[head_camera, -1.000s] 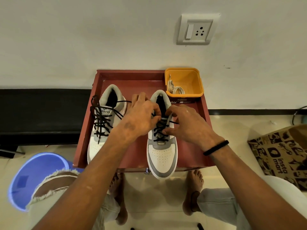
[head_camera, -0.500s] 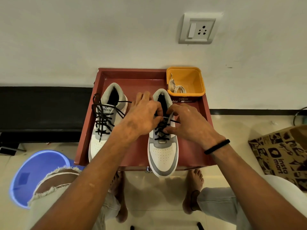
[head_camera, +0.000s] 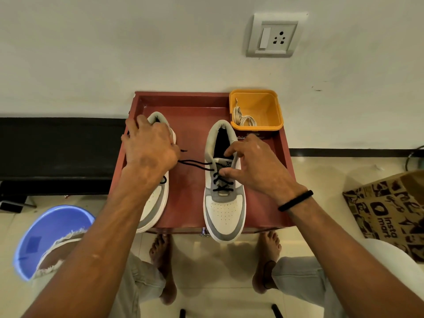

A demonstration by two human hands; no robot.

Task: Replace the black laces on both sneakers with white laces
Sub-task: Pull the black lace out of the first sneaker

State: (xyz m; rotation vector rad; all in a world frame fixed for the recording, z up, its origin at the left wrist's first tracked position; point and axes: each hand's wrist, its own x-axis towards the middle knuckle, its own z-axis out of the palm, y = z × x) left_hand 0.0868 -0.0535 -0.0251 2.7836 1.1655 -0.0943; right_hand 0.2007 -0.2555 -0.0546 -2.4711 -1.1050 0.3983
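Where both hands met half second ago, left hand (head_camera: 149,145) now at left of frame, pulling black lace (head_camera: 195,162) from right-side sneaker (head_camera: 223,203); grip hidden. Right hand (head_camera: 254,166), fingers loosely curled, steadies tongue. Unlacing under way.

Warm, even indoor light; soft shadows below red tray (head_camera: 283,143); sharp centre, wide-angle bending toward edges.

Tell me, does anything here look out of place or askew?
Slightly. The right sneaker sticks its toe out past the front edge of the red tray, and its black lace trails sideways to the left hand. Nothing looks spilled or damaged.
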